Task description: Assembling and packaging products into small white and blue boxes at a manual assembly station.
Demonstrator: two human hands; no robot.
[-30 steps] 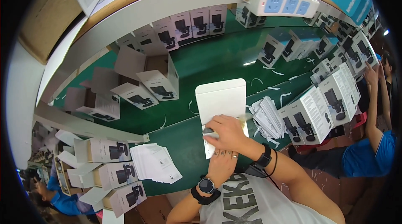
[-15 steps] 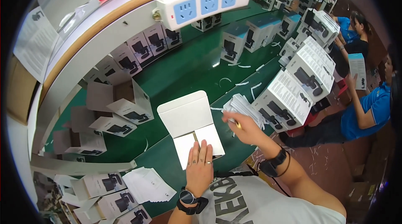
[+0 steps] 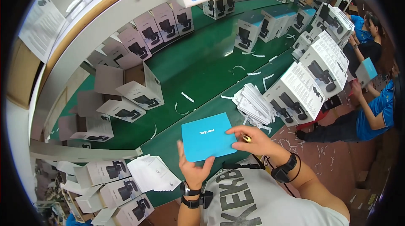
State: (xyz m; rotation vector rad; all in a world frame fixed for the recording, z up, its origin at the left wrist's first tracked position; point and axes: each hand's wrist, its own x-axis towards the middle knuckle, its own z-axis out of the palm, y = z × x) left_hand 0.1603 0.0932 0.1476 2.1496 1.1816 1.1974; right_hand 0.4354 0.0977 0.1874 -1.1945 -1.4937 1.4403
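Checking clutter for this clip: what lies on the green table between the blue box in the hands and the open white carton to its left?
In the head view, the green table between the blue box and the open white carton is mostly bare, with only small white paper strips.

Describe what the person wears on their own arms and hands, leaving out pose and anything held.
Both forearms are bare. The left hand has two dark bands at its wrist. The right hand has a broad black wrist strap and a yellow ring-like item on one finger.

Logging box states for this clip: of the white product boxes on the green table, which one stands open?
The white box left of centre, just beyond the blue box in the hands: its flaps stand raised, showing the brown inside, while the rows around it look shut.
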